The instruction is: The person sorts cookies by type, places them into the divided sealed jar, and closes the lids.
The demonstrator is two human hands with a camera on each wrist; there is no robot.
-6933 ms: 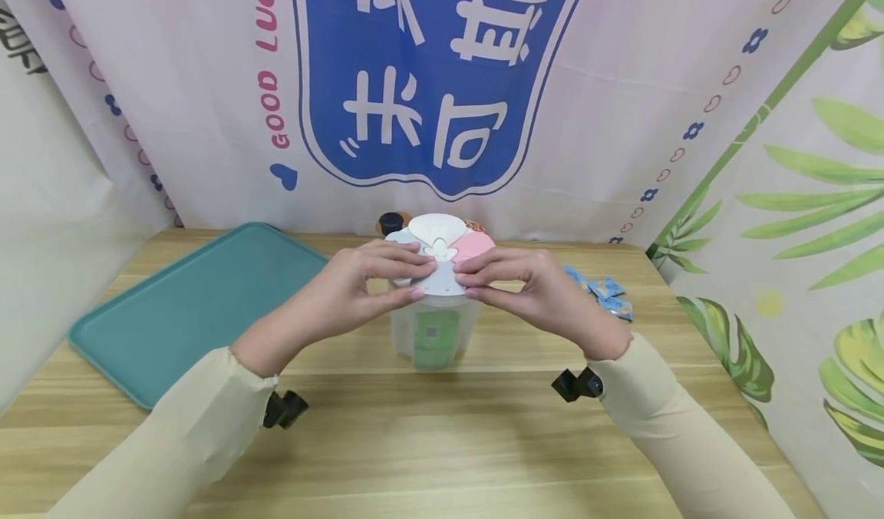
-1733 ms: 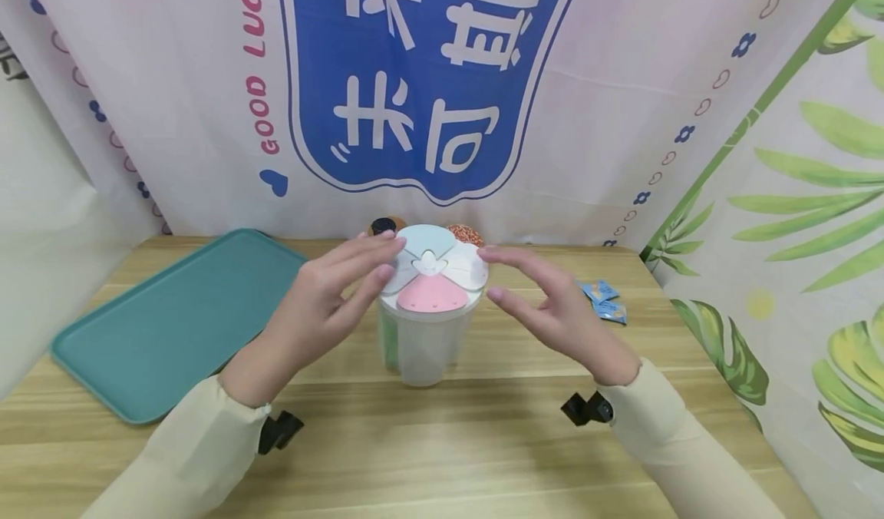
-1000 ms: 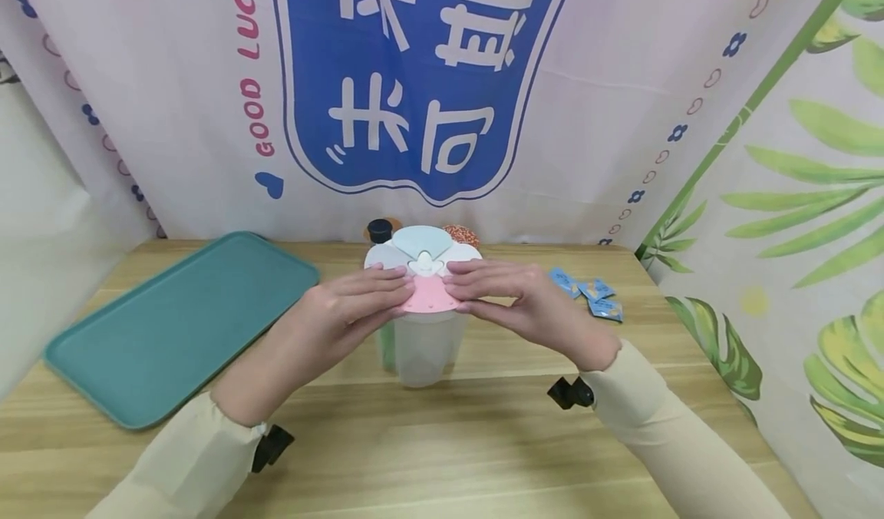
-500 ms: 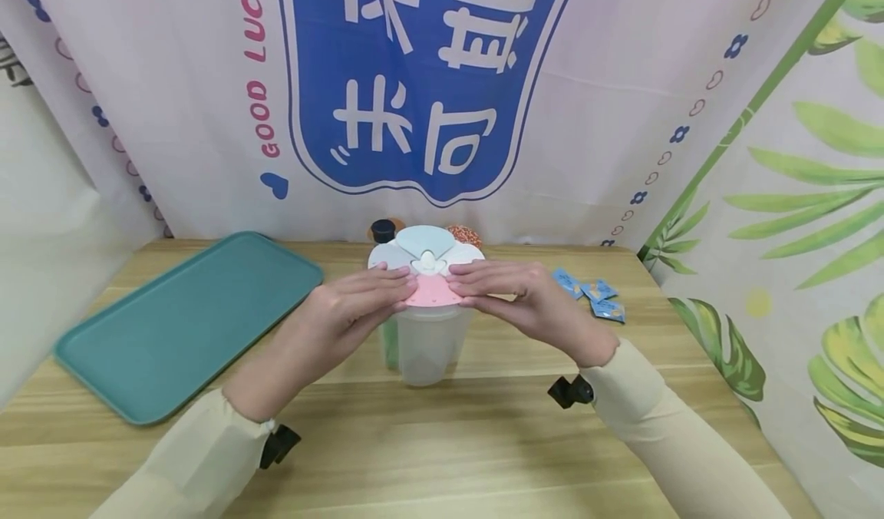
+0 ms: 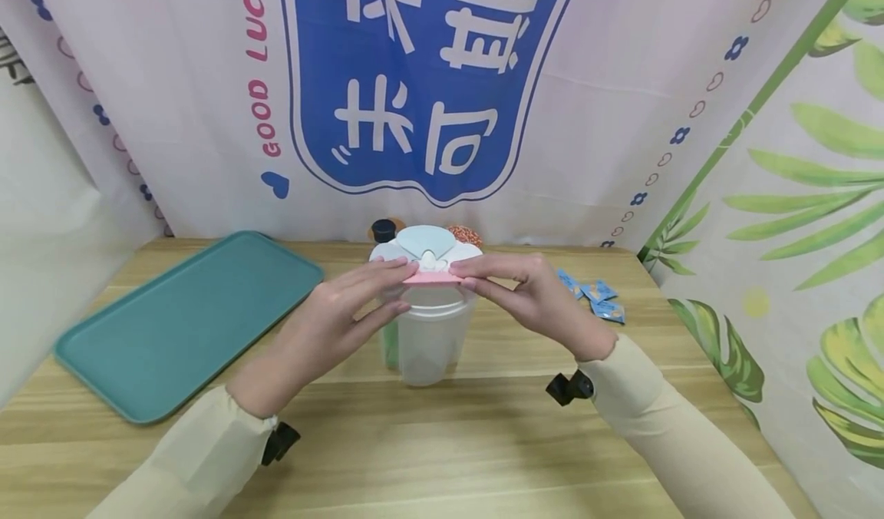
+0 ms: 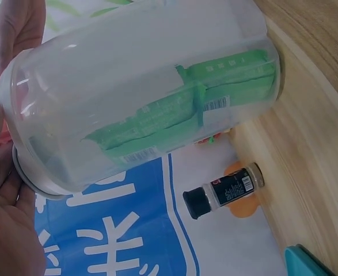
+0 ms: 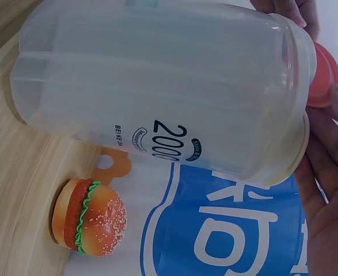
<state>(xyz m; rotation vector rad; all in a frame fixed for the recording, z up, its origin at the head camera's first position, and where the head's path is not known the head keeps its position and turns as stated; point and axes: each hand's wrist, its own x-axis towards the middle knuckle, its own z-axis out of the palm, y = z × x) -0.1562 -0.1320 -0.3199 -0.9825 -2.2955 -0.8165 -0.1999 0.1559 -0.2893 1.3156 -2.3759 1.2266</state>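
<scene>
A translucent storage canister (image 5: 430, 354) stands upright on the table, under a white lid with petal-shaped flaps. Its front pink flap (image 5: 432, 279) is tilted up, baring the compartment opening beneath. My right hand (image 5: 549, 300) pinches the right corner of this flap between thumb and fingers. Straight fingers of my left hand (image 5: 338, 308) rest on the lid by the flap's left side, the thumb lower at the rim. Through the wall in the left wrist view, green packets (image 6: 151, 123) show in one compartment. Black "2000" lettering (image 7: 167, 140) marks the other side.
A teal tray (image 5: 193, 327) lies at the left. Behind the canister stand a black-capped spice bottle (image 6: 223, 192) and a toy burger (image 7: 94, 217). Several small blue sachets (image 5: 601, 298) lie at the right. A printed cloth (image 5: 207, 120) hangs behind the table.
The canister has turned, bringing the pink flap to the front where a pale one was. Over the last half second the pink flap has tilted up and my left thumb has parted from it.
</scene>
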